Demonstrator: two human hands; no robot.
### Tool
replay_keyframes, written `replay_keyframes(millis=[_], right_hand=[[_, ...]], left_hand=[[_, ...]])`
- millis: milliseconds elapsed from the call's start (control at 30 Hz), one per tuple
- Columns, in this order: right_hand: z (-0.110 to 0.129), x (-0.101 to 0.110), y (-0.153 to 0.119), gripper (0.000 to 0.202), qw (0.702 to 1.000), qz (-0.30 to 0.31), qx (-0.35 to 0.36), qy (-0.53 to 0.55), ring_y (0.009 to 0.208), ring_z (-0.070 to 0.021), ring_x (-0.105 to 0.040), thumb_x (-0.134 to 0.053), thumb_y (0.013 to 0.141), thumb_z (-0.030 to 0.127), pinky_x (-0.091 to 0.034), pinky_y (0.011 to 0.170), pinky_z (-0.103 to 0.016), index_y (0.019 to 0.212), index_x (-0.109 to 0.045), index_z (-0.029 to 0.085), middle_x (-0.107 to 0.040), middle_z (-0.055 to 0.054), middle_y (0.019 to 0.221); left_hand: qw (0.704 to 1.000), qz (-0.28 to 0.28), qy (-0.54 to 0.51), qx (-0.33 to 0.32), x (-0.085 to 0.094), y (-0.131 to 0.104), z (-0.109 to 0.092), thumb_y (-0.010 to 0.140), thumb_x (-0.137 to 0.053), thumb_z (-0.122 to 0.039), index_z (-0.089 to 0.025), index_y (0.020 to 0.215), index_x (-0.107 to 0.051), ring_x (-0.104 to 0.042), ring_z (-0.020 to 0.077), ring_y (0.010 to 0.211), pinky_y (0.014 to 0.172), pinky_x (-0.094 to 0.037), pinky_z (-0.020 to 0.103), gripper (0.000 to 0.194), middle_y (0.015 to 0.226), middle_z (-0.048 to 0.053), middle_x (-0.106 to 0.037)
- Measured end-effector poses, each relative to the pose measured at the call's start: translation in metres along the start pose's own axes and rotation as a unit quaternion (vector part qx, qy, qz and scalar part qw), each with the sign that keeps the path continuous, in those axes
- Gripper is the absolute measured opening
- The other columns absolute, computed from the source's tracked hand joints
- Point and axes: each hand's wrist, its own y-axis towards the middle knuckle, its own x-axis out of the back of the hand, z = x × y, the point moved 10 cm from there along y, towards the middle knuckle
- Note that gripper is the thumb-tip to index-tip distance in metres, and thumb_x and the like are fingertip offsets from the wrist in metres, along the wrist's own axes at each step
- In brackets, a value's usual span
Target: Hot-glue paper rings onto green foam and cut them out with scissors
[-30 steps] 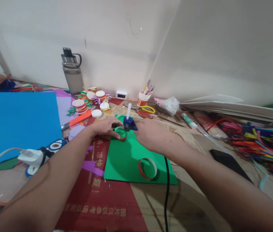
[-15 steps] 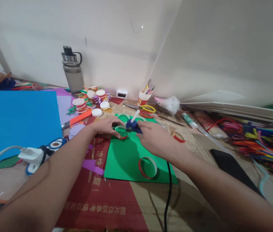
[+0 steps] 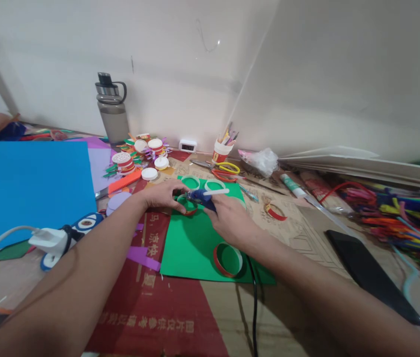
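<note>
My right hand (image 3: 228, 210) is closed round a blue hot glue gun (image 3: 203, 197) with a white glue stick poking from its back end. The gun's nozzle is at a paper ring (image 3: 191, 212), red outside and pale inside, which stands on a green sheet (image 3: 195, 248). My left hand (image 3: 168, 194) grips that ring's left side between thumb and fingers. Farther back on the sheet are two more rings (image 3: 190, 181), and a red and white ring (image 3: 227, 260) lies near its front edge. The gun's black cord (image 3: 255, 307) runs down toward me.
Left are a blue sheet (image 3: 27, 193), a power strip (image 3: 51, 258) and an orange utility knife (image 3: 124, 181). Behind stand a water bottle (image 3: 112, 111), decorated paper cup pieces (image 3: 123, 161), a pencil cup (image 3: 222, 150) and scissors (image 3: 228, 167). Right are a phone (image 3: 371, 275) and pipe cleaners (image 3: 403, 223).
My right hand has tilted the glue gun, so the glue stick points right instead of up. The nozzle has shifted left over the ring's rim. My left hand has hardly moved.
</note>
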Motion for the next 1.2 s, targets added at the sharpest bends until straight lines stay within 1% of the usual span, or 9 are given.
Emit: replay_keyframes(millis=[233,433,533,600,767,867,1033,1200], right_hand=[[-0.004,-0.009,0.002,0.025,0.999,0.000,-0.006,0.044,0.102,-0.0269,-0.063,-0.050,0.095,0.029,-0.045,0.086,-0.035,0.112,-0.062,0.015,-0.068,-0.015,0.110],[-0.003,-0.010,0.004,0.023,0.994,-0.001,-0.004,0.109,0.105,-0.0264,-0.063,-0.054,0.093,0.026,-0.046,0.088,-0.036,0.111,-0.062,0.014,-0.068,-0.015,0.110],[-0.004,-0.010,0.006,0.022,0.990,-0.005,-0.002,0.138,0.107,-0.0264,-0.062,-0.055,0.092,0.025,-0.045,0.089,-0.035,0.110,-0.061,0.014,-0.068,-0.015,0.112],[-0.007,-0.010,0.007,0.021,0.988,-0.007,-0.013,0.151,0.106,-0.0261,-0.062,-0.055,0.092,0.024,-0.045,0.088,-0.035,0.109,-0.061,0.014,-0.068,-0.015,0.111],[-0.012,-0.009,0.005,0.019,0.984,-0.014,-0.026,0.178,0.102,-0.0249,-0.063,-0.055,0.091,0.023,-0.045,0.084,-0.034,0.108,-0.059,0.015,-0.069,-0.014,0.111],[-0.012,-0.010,0.005,0.021,0.982,-0.006,-0.027,0.185,0.099,-0.0249,-0.064,-0.055,0.091,0.023,-0.045,0.082,-0.034,0.109,-0.059,0.015,-0.069,-0.013,0.110],[-0.012,-0.012,0.006,0.026,0.979,0.001,-0.032,0.202,0.102,-0.0255,-0.064,-0.055,0.091,0.023,-0.045,0.083,-0.034,0.115,-0.058,0.014,-0.069,-0.013,0.113],[-0.016,-0.015,0.007,0.024,0.980,0.003,-0.055,0.190,0.099,-0.0265,-0.064,-0.055,0.091,0.026,-0.045,0.080,-0.034,0.112,-0.059,0.014,-0.070,-0.014,0.110]], left_hand=[[1.000,0.002,0.001,0.000,0.001,0.000,-0.002,0.066,-0.081,-0.047,-0.017,0.117,-0.065,-0.054,0.0226,0.100,0.088,-0.041,0.031,0.061,0.104,0.005,-0.060],[1.000,0.001,-0.007,-0.005,0.001,-0.001,-0.002,0.067,-0.081,-0.046,-0.021,0.119,-0.063,-0.054,0.0236,0.108,0.095,-0.039,0.033,0.060,0.112,0.006,-0.061],[1.000,0.000,-0.007,-0.006,0.001,0.000,-0.002,0.067,-0.081,-0.047,-0.021,0.117,-0.064,-0.055,0.0233,0.106,0.093,-0.040,0.033,0.059,0.110,0.005,-0.062],[1.000,-0.002,-0.006,-0.003,0.001,0.000,-0.002,0.066,-0.081,-0.047,-0.021,0.116,-0.065,-0.055,0.0228,0.104,0.091,-0.040,0.032,0.058,0.109,0.004,-0.062],[1.000,-0.001,0.002,-0.003,0.002,0.000,-0.003,0.066,-0.081,-0.049,-0.018,0.111,-0.065,-0.055,0.0218,0.100,0.088,-0.041,0.030,0.056,0.104,0.004,-0.061],[1.000,-0.005,-0.003,-0.008,0.003,0.000,-0.003,0.065,-0.081,-0.049,-0.019,0.112,-0.065,-0.055,0.0219,0.100,0.089,-0.042,0.031,0.058,0.105,0.004,-0.061],[1.000,-0.012,-0.001,-0.017,0.002,0.000,-0.001,0.065,-0.081,-0.050,-0.021,0.113,-0.065,-0.055,0.0219,0.100,0.090,-0.042,0.032,0.059,0.103,0.004,-0.061],[1.000,-0.016,0.004,-0.014,0.003,0.000,0.000,0.065,-0.081,-0.052,-0.019,0.111,-0.065,-0.055,0.0217,0.098,0.088,-0.042,0.031,0.058,0.103,0.004,-0.060]])
